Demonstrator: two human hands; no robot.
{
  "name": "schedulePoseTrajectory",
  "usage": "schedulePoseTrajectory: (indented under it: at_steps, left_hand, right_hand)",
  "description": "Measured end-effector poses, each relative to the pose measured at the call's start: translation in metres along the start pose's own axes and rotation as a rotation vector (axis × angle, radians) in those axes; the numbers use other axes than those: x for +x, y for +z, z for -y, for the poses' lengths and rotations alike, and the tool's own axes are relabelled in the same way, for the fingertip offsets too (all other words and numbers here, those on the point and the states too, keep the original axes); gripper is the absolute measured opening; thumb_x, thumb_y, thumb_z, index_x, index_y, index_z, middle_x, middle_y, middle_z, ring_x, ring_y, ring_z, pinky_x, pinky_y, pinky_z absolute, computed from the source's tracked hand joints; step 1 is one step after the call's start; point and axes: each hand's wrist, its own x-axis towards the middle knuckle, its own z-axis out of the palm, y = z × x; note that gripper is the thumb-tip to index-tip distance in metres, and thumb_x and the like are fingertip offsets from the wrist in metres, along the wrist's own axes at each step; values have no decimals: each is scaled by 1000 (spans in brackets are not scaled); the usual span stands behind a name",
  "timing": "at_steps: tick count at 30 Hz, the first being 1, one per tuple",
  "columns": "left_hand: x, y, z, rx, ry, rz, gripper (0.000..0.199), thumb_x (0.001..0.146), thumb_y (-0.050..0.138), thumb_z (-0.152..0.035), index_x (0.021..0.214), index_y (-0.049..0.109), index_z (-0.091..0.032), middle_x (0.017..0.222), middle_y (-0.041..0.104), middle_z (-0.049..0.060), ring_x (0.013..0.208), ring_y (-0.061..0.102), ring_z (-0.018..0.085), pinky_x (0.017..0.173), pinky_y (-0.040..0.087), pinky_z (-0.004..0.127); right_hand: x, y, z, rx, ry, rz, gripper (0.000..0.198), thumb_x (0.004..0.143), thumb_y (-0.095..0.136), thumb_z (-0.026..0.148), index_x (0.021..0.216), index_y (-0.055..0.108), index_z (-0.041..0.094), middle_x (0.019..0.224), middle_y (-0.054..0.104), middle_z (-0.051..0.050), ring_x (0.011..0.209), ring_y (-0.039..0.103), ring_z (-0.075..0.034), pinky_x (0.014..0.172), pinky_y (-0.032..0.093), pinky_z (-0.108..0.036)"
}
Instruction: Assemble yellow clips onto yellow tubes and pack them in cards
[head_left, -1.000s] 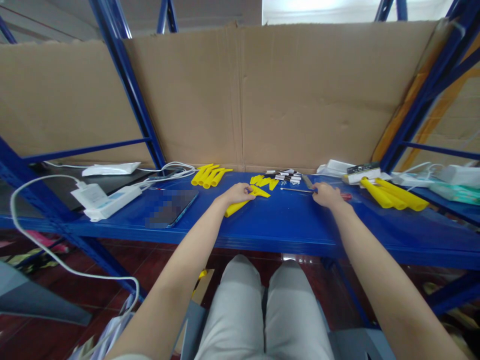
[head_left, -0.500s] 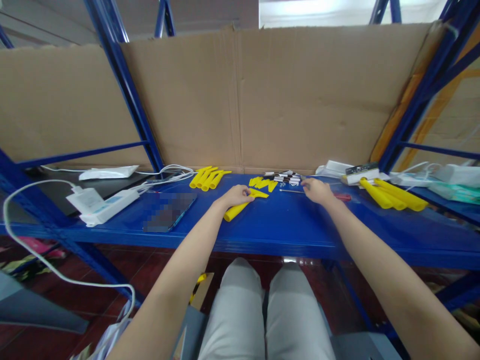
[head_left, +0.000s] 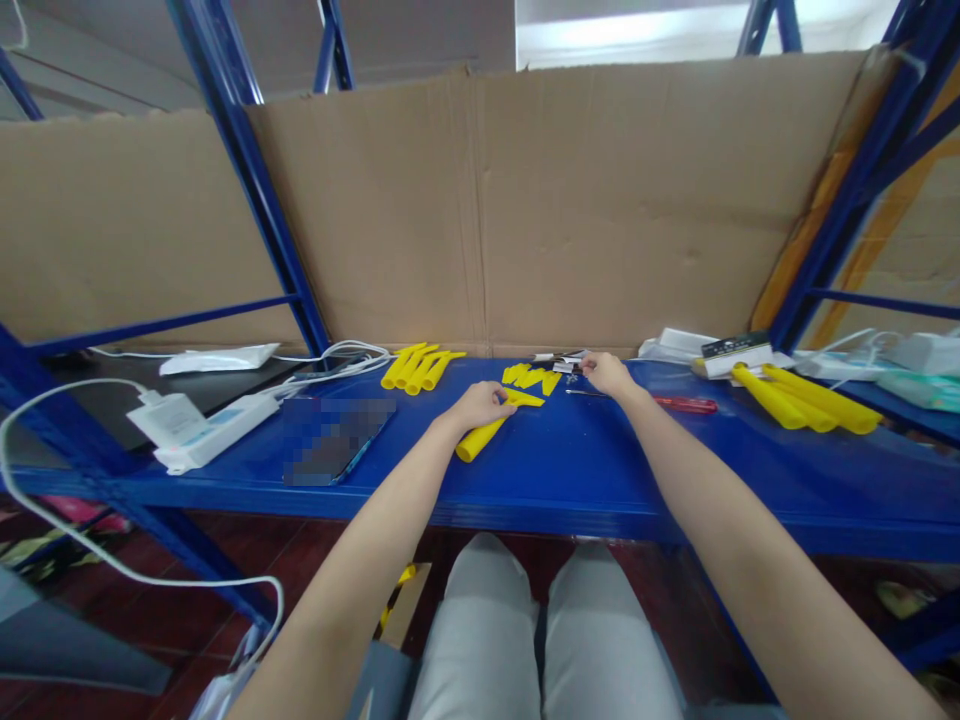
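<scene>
My left hand (head_left: 480, 405) is closed around a yellow plastic piece with a tubular body (head_left: 478, 441) and a narrow flat end that sticks out to the right. The piece lies at a slant just over the blue shelf. Farther back, my right hand (head_left: 606, 373) has its fingertips pinched together at a group of small black-and-white parts (head_left: 561, 362); what is between them is too small to tell. Small yellow pieces (head_left: 531, 376) lie between the two hands. Below my right wrist is a screwdriver with a red handle (head_left: 686, 405), its shaft partly hidden by the hand.
Several yellow tubular pieces (head_left: 420, 368) stand in a row at the back left, and larger yellow cones (head_left: 806, 400) lie at right. A phone (head_left: 339, 440) and a white power strip (head_left: 217, 432) with cables are on the left. Cardboard (head_left: 570, 200) walls the back.
My right hand has shifted left and onto the black-and-white parts. The left hand keeps hold of the yellow piece. The whole view has tilted slightly.
</scene>
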Motion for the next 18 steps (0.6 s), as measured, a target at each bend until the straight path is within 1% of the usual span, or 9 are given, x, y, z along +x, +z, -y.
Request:
schedulePoseTrajectory:
  at_steps: [4, 7, 11, 14, 16, 18]
  left_hand:
    - [2, 3, 1, -22, -7, -35, 28, 74, 69, -38, 92, 70, -16, 87, 71, 6, 80, 65, 21, 69, 48, 27]
    - [2, 3, 1, -37, -19, -43, 28, 74, 69, -37, 91, 70, -15, 86, 71, 6, 79, 65, 21, 69, 48, 27]
    - [1, 3, 0, -39, -17, -41, 29, 74, 69, -38, 92, 70, -15, 86, 71, 6, 80, 65, 20, 70, 48, 27]
    - [0, 3, 0, -31, -9, -36, 30, 76, 68, -39, 93, 70, -15, 87, 71, 6, 81, 65, 21, 70, 48, 27]
    - [0, 3, 0, -22, 12, -35, 30, 77, 66, -39, 94, 69, -14, 88, 71, 7, 81, 65, 21, 71, 47, 27]
    - [-1, 3, 0, -13, 36, -31, 30, 78, 66, -38, 94, 69, -14, 89, 71, 7, 82, 65, 21, 71, 47, 27]
  right_hand:
    - [-11, -1, 5, -54, -13, 38, 31, 86, 48, 20, 108, 70, 27, 116, 70, -3, 110, 63, -20, 90, 48, -29]
    - [-15, -2, 7, -67, -32, 40, 32, 86, 48, 20, 108, 70, 27, 116, 70, -2, 108, 63, -20, 90, 48, -29]
    - [-17, -5, 8, -58, -51, 76, 32, 87, 48, 20, 109, 70, 26, 117, 70, -3, 109, 63, -20, 90, 47, -28]
    - [-14, -8, 0, -60, 31, 39, 35, 86, 48, 18, 114, 69, 24, 120, 68, -7, 112, 62, -22, 91, 47, -31]
    - [-11, -10, -12, -52, 115, -4, 39, 84, 48, 13, 117, 67, 20, 120, 68, -10, 112, 61, -22, 91, 46, -30]
    - [-6, -9, -29, -53, 193, -9, 35, 85, 48, 15, 112, 69, 16, 115, 69, -14, 108, 64, -23, 89, 47, -31]
